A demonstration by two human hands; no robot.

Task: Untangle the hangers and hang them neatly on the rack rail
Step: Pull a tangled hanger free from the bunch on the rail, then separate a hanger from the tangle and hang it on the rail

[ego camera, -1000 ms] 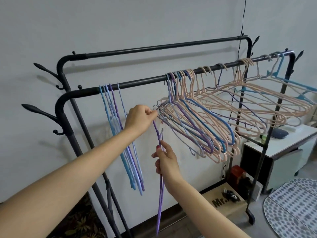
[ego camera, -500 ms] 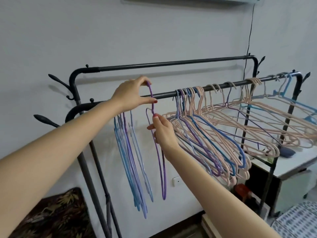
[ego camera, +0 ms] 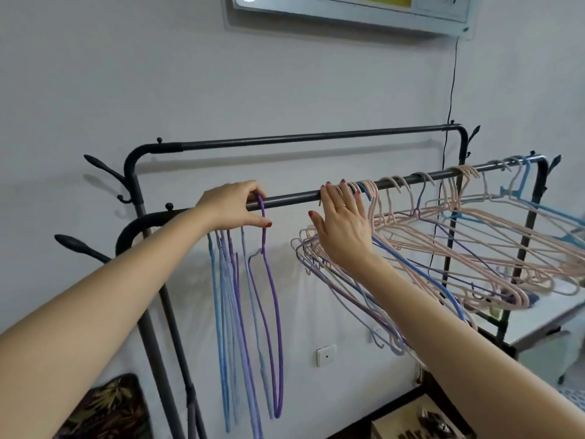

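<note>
A black clothes rack has a front rail and a back rail. My left hand pinches the hook of a purple hanger, which sits over the front rail. Several blue and purple hangers hang straight down just left of it. My right hand reaches with straight fingers to the front rail and touches the hooks of a tangled bunch of pink, blue and purple hangers. More pink and blue hangers spread along the rail to the right end.
An air conditioner is mounted on the wall above. A power cord runs down behind the rack. A white cabinet stands at the right, a cardboard box on the floor, a leaf-patterned cushion at lower left.
My left hand has lifted the purple hanger and set its hook over the front rail. My right hand let go of it and moved right to the tangled bunch. The view tilted up.
</note>
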